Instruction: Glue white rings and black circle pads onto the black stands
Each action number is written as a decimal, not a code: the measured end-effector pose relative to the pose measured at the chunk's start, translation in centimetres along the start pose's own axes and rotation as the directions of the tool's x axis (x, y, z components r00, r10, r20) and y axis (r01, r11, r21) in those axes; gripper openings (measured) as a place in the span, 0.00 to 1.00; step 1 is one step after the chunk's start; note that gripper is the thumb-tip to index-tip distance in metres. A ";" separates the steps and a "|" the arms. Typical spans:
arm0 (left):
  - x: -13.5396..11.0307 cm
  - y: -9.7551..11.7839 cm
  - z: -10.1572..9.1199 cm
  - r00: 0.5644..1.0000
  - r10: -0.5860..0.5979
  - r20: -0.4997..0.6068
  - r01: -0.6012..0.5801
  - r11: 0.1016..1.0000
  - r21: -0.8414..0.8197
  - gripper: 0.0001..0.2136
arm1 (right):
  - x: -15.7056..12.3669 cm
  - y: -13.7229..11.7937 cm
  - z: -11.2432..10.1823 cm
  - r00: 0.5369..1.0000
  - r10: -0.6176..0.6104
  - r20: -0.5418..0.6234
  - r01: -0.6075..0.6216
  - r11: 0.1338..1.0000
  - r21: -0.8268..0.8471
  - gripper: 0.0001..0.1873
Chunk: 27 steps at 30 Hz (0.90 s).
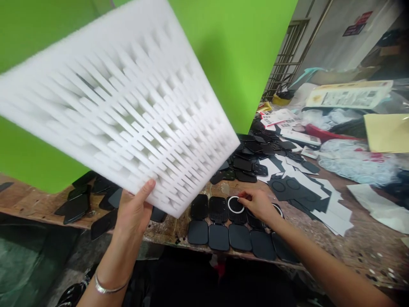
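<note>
My left hand [136,207] grips the lower edge of a large white foam tray [128,25] with rows of slots, held up tilted above the bench. The thumb lies on its face and the fingers are behind it. My right hand [255,204] is down at a row of open black hinged cases [218,208], their lids [219,237] toward me. Its thumb and fingertips pinch the edge of a white ring [235,205] lying on one of these cases. A second ring [277,209] shows partly behind my right wrist.
Piles of black parts [244,164] lie behind the row and at the left. White and dark paper sheets [306,192] are scattered at the right, near plastic bags [354,160]. A green panel [230,51] stands at the back of the wooden bench [361,238].
</note>
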<state>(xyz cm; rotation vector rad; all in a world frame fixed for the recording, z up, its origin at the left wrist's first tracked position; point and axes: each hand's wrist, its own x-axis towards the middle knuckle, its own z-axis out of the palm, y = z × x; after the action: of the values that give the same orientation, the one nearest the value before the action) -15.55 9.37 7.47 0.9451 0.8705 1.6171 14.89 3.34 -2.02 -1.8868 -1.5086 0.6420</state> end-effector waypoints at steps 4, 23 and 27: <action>-0.2 -0.2 0.2 1.000 -0.016 0.020 0.016 1.000 0.000 0.29 | -0.3 0.2 0.0 0.997 -0.074 -0.004 0.072 0.977 -0.200 0.09; -0.9 -0.8 1.7 0.986 -0.165 0.009 0.165 0.983 -0.083 0.30 | 0.0 -11.0 -3.6 0.663 -0.603 -0.443 0.648 0.759 -0.062 0.06; -1.4 -1.1 2.0 0.982 -0.188 0.020 0.189 0.978 -0.087 0.32 | 1.9 -12.9 -2.4 0.661 -0.637 -0.397 0.686 0.727 -0.025 0.11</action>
<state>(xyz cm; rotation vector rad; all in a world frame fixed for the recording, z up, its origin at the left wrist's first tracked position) -13.07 8.41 7.16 0.7852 0.8474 1.4736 8.40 6.66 9.03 -1.1209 -1.6820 0.0117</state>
